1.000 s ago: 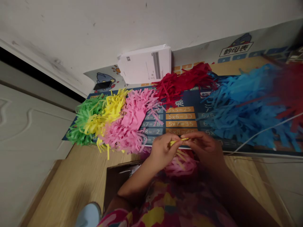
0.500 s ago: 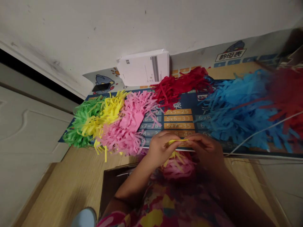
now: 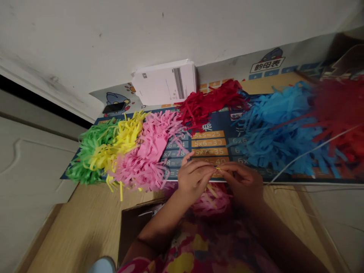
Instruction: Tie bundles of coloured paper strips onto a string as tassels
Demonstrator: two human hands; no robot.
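Pink paper strips [image 3: 145, 159] and blue strips [image 3: 275, 140] flank the bare times-table mat [image 3: 209, 142].

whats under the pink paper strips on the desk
The pink strips lie on a multiplication table mat. Printed sums show at the pile's right edge, but the part of the mat covered by the strips cannot be seen.

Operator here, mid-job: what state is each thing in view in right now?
Left hand: pinching the strip.
Right hand: pinching the strip.
Yellow paper strip: held between both hands.
Pink paper fringe: lying on the mat.
Blue paper fringe: lying on the mat.
Times-table mat: flat, partly covered.
Phone: lying flat.
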